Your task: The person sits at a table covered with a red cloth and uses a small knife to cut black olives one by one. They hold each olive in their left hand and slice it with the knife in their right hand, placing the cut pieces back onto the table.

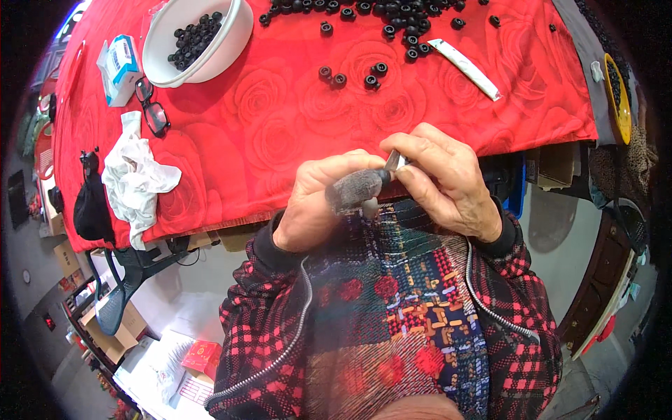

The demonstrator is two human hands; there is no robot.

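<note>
My left hand (315, 203) and my right hand (444, 178) meet close to my chest, just below the edge of the table. My left thumb wears a grey fabric cover (353, 189) and pinches a small dark part against it. My right hand grips a thin metal tool (393, 161) whose tip touches that part. Several small black rings (350, 73) lie loose on the red rose-patterned tablecloth (280, 126) beyond my hands, with a denser heap (378, 10) at the far edge.
A white bowl (238, 35) with black rings stands at the back left, beside a blue-and-white box (120, 66), glasses (152, 108) and a crumpled white cloth (136, 178). A white tube (465, 66) lies to the right. A yellow dish (619, 98) sits far right.
</note>
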